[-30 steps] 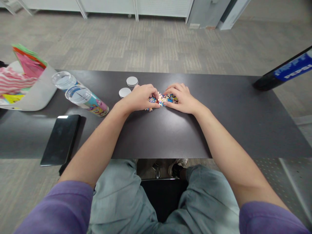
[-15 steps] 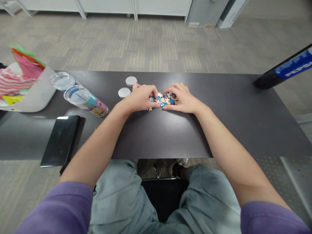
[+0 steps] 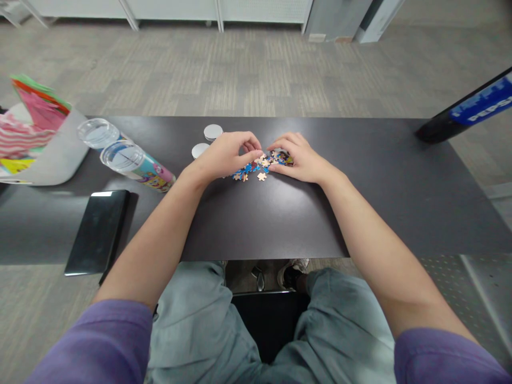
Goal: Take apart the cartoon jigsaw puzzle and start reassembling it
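Small jigsaw pieces (image 3: 247,169), blue, tan and multicoloured, lie in a loose pile on the dark table between my hands. My left hand (image 3: 231,153) is over the pile's left part, its fingers curled and thumb tip close to the fingertips at a pale piece. Whether it grips that piece is unclear. My right hand (image 3: 301,158) curves around the pile's right side, fingers and thumb apart, touching pieces at the edge. One tan piece (image 3: 262,176) lies separately in front. Two round white lids (image 3: 213,132) are beyond my left hand.
Two clear-topped printed tubes (image 3: 154,173) stand at the left, beside a white bin (image 3: 68,154) of colourful materials. A black tablet-like object (image 3: 98,229) lies near the table's front left edge. A dark Pepsi-labelled cylinder (image 3: 460,114) is at the far right.
My left hand has risen slightly and moved left, uncovering more blue pieces beneath it. A tan piece now shows at the pile's front. My right hand has hardly moved.
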Tool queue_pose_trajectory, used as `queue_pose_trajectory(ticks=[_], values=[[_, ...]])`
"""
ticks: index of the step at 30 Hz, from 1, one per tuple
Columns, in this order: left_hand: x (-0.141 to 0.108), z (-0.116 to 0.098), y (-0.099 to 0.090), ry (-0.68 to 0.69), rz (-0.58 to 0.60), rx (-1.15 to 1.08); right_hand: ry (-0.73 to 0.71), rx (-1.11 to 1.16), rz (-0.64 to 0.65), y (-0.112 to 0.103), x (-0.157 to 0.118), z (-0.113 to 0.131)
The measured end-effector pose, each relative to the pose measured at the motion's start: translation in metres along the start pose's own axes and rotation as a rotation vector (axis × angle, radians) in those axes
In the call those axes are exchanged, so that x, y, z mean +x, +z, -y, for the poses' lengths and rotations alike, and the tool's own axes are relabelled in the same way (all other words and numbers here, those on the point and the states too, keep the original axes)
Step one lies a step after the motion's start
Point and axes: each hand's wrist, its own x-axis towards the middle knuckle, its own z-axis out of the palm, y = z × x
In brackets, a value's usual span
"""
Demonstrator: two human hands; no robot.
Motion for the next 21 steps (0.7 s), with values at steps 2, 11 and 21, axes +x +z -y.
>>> queue_pose_trajectory(ticks=[2,11,21], values=[[-0.001,0.006,-0.002,-0.017,-0.004,0.095,-0.008,0.009,-0.015,-0.009,-0.004,-0.003],[-0.008,0.010,0.035,-0.033,0.207,0.204,0.077,-0.056,0.152,-0.007,-0.020,-0.012],[0.025,0.020,0.071,-0.027,-0.159,-0.595,0.208,-0.109,0.106,-0.025,-0.026,-0.014]])
